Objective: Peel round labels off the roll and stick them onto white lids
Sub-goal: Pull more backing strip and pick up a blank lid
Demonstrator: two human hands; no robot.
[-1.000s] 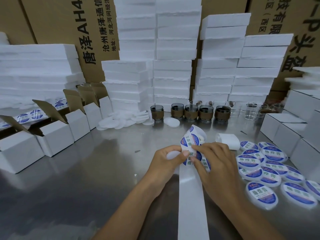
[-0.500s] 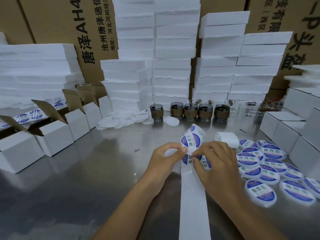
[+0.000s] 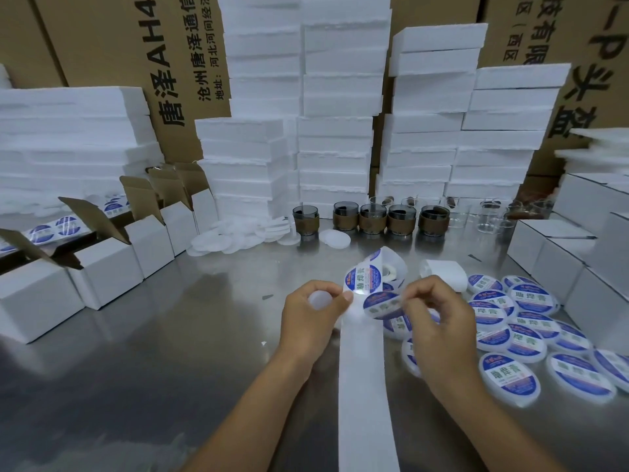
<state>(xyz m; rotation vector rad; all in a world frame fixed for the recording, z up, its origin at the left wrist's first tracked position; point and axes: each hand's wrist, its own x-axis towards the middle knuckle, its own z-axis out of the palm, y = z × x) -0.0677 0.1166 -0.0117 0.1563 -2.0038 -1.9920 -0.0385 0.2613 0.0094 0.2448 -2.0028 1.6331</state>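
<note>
Steel table [image 3: 136,369], white foam blocks [image 3: 335,131] stacked behind. Left hand [image 3: 313,321] curls around a white lid [image 3: 320,299] beside the backing strip [image 3: 362,386]; right hand [image 3: 439,321] pinches a round label [image 3: 383,304] half-peeled from the strip. Labelled lids [image 3: 510,373] lie right of the strip.

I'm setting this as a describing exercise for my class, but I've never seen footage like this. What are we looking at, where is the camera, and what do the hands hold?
There is no machine here: a person works with bare hands, and the one camera is worn on their head, looking forward and down. The left hand holds a plain white lid; the right hand pinches a round blue label, partly lifted from the white backing strip that runs from the roll towards the viewer. On the metal table, labelled lids lie at the right, unlabelled lids farther back, beside brown-banded jars, and open white boxes at the left.
</note>
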